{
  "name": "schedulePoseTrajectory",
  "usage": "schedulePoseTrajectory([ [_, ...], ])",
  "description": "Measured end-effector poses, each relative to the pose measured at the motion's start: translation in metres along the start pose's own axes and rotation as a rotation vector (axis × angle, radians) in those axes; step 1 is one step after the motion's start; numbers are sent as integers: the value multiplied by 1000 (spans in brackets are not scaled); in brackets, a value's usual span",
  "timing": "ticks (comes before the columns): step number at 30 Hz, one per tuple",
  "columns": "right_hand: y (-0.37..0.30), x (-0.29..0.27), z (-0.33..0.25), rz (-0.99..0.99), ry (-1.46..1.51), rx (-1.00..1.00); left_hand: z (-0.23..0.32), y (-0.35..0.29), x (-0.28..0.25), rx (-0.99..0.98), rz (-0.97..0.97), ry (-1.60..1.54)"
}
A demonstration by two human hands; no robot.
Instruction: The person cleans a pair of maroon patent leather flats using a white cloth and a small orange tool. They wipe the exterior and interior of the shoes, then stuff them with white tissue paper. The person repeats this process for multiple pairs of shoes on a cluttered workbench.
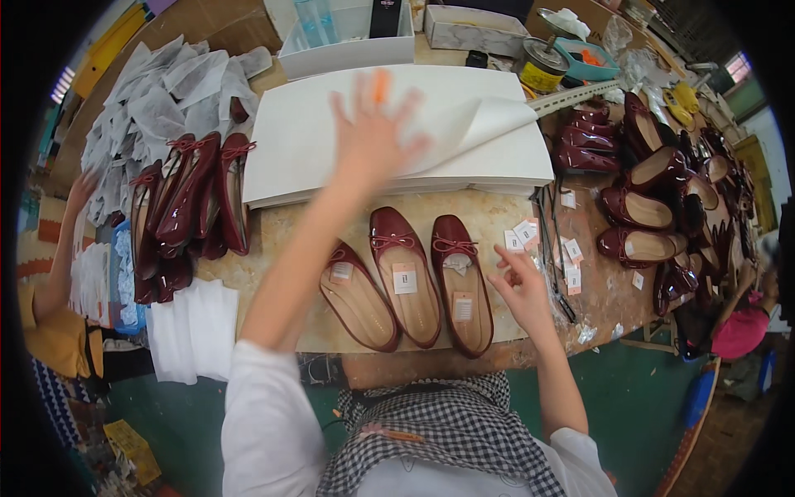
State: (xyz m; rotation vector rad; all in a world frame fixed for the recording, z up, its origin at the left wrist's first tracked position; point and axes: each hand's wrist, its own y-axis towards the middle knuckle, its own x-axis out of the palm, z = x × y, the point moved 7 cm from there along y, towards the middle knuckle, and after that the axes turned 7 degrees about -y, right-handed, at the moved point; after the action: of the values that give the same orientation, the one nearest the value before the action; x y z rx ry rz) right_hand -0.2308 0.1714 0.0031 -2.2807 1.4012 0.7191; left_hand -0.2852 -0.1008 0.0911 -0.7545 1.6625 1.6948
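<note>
My left hand is blurred over a tall stack of white paper sheets, fingers spread and nothing gripped, with an orange cover on one finger. On the stack's right side the top sheet is curled up. Three dark red patent flats with bows lie in front of the stack: a left shoe, a middle shoe and a right shoe. Each has a tag inside. Just right of the right shoe hovers my right hand, fingers apart, with nothing visible in it.
Red flats and grey tissue crowd the left, above white sheets. More flats cover the right side. Loose tags lie near my right hand. Boxes and a can stand behind. Other people flank the table.
</note>
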Motion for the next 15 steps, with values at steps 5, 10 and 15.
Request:
schedulePoseTrajectory([
  [5, -28, 3, -5, -53, 54, -63, -68, -13, 49, -352, -262, -83],
  [10, -24, -7, -20, 123, 882, 182, 84, -55, -25, 162, -180, -544],
  [15, -30, 41, -14, -256, 1300, 542, 137, -96, -108, 166, -317, -1098],
])
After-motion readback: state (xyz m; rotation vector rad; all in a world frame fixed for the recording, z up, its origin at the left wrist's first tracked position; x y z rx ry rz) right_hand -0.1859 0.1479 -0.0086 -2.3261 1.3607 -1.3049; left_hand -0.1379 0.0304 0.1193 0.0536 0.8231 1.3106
